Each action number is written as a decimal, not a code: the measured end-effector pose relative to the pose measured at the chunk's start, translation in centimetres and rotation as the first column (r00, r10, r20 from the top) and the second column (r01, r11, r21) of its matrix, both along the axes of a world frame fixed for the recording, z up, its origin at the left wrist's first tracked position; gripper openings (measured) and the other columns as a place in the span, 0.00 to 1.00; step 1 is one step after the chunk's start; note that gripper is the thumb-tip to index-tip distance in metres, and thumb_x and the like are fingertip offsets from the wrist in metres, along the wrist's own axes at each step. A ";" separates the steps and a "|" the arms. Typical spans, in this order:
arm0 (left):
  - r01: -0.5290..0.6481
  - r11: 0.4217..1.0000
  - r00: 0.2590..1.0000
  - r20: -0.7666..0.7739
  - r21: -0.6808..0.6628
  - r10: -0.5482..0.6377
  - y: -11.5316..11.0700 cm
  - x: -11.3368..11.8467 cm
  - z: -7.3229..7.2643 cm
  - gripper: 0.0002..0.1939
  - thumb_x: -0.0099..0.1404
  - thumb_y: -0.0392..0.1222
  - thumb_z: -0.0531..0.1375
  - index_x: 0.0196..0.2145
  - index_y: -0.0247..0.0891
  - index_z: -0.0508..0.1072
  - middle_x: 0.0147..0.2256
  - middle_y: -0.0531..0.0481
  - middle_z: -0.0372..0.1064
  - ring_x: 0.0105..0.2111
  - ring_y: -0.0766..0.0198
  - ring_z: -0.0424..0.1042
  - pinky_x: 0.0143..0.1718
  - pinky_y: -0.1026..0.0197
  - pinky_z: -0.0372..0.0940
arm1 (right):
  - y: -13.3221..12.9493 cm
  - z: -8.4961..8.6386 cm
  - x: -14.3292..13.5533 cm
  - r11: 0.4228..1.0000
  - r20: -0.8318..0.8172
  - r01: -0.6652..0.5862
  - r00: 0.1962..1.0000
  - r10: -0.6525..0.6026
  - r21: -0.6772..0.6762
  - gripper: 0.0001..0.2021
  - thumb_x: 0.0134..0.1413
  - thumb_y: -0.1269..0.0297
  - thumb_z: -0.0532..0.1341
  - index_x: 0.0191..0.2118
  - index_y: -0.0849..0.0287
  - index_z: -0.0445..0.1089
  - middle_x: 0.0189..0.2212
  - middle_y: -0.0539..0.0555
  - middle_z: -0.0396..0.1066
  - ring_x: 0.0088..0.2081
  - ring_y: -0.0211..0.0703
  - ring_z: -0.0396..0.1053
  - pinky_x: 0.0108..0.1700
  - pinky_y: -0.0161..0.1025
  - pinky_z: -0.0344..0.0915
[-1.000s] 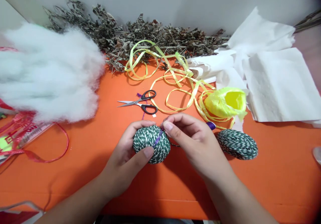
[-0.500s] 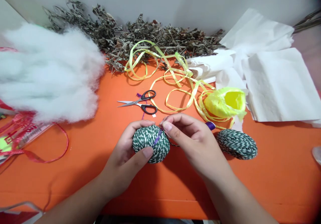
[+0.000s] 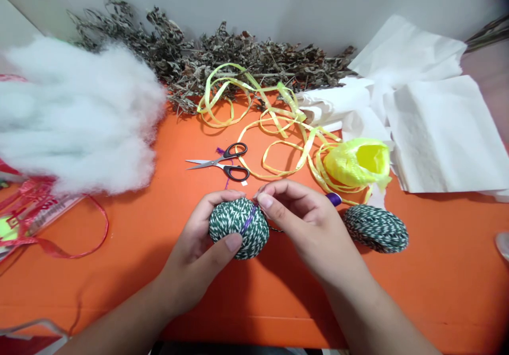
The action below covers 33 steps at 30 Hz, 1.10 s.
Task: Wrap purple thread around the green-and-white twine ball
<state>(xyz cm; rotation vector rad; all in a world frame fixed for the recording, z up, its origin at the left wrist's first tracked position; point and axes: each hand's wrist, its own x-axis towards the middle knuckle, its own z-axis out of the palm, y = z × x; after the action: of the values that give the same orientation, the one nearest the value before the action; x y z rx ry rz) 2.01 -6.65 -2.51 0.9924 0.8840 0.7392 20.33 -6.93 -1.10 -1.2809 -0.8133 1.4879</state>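
My left hand (image 3: 194, 243) is wrapped round a ball of green-and-white yarn (image 3: 226, 219), thumb in front and fingers behind. A band of purple thread (image 3: 248, 221) crosses the ball from near the left thumb up to its top right. There my right hand (image 3: 302, 217) pinches the purple thread between thumb and forefinger, close against the ball. A thin dark strand of yarn (image 3: 276, 230) leaves the ball and passes beneath the right hand. Beyond that hand lies a second, oval bundle of green-and-white yarn (image 3: 376, 228). A purple spool (image 3: 333, 199) is partly hidden behind the right hand.
Black-handled scissors (image 3: 220, 162) lie beyond the ball on the orange table (image 3: 131, 243). Yellow ribbon (image 3: 274, 172) trails from a yellow roll (image 3: 353, 164). White stuffing (image 3: 83, 116) is at left, above red ribbon (image 3: 99, 238). Dried stems (image 3: 238, 55) line the back; white sheets (image 3: 449, 132) lie right.
The ball has turned very slightly in my left hand. Both hands otherwise keep their places, and everything else on the table is unchanged.
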 end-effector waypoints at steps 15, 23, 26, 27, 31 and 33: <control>-0.004 0.999 0.999 0.051 0.038 0.002 -0.1 0.0 -0.1 0.17 0.68 0.43 0.63 0.54 0.49 0.69 0.59 0.49 0.68 0.54 0.57 0.71 0.52 0.60 0.67 | -0.1 -0.2 0.0 0.999 -0.017 -0.038 0.999 0.038 0.020 0.06 0.59 0.63 0.68 0.35 0.60 0.75 0.34 0.51 0.76 0.36 0.35 0.71 0.38 0.28 0.69; 0.068 0.997 0.997 -0.029 0.041 -0.067 0.2 0.0 -0.1 0.25 0.68 0.48 0.62 0.60 0.46 0.63 0.61 0.44 0.64 0.59 0.49 0.65 0.53 0.56 0.66 | -0.4 -0.1 -0.2 0.999 0.040 -0.009 0.999 0.007 0.045 0.06 0.59 0.62 0.68 0.36 0.59 0.75 0.34 0.51 0.76 0.35 0.35 0.72 0.34 0.28 0.70; 0.087 0.995 0.994 -0.064 0.054 -0.083 0.3 -0.1 -0.1 0.28 0.68 0.50 0.62 0.62 0.47 0.60 0.65 0.44 0.58 0.62 0.48 0.62 0.56 0.54 0.63 | -0.5 -0.1 -0.3 0.998 0.068 -0.002 0.998 -0.002 0.060 0.06 0.59 0.62 0.68 0.36 0.58 0.75 0.34 0.51 0.77 0.33 0.36 0.72 0.32 0.28 0.70; 0.088 0.994 0.994 -0.076 0.060 -0.083 0.2 -0.1 -0.2 0.29 0.68 0.50 0.62 0.63 0.47 0.59 0.66 0.45 0.56 0.62 0.48 0.61 0.57 0.53 0.62 | -0.5 -0.1 -0.4 0.997 0.075 0.000 0.997 -0.005 0.072 0.06 0.59 0.62 0.68 0.36 0.58 0.75 0.35 0.51 0.77 0.33 0.36 0.72 0.32 0.28 0.70; 0.073 0.992 0.991 -0.120 0.106 -0.060 0.1 -0.4 -0.8 0.29 0.70 0.52 0.59 0.65 0.49 0.58 0.67 0.47 0.57 0.65 0.48 0.58 0.60 0.54 0.60 | -0.7 0.1 -0.6 0.990 0.102 0.005 0.995 -0.020 0.143 0.04 0.60 0.65 0.67 0.36 0.58 0.74 0.36 0.51 0.77 0.37 0.37 0.74 0.37 0.29 0.73; 0.068 0.990 0.988 -0.149 0.121 -0.050 0.1 -0.4 -1.1 0.28 0.71 0.52 0.57 0.66 0.49 0.58 0.66 0.48 0.58 0.65 0.48 0.58 0.61 0.54 0.60 | -0.8 0.2 -0.6 0.985 0.136 0.004 0.990 -0.028 0.173 0.03 0.61 0.66 0.66 0.36 0.58 0.74 0.36 0.51 0.77 0.38 0.38 0.75 0.40 0.30 0.74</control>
<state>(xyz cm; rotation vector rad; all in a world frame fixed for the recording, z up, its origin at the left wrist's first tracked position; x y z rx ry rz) 1.60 -6.58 -3.56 1.1917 0.9385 0.6853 19.75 -7.70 -0.90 -1.2658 -0.9978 1.2964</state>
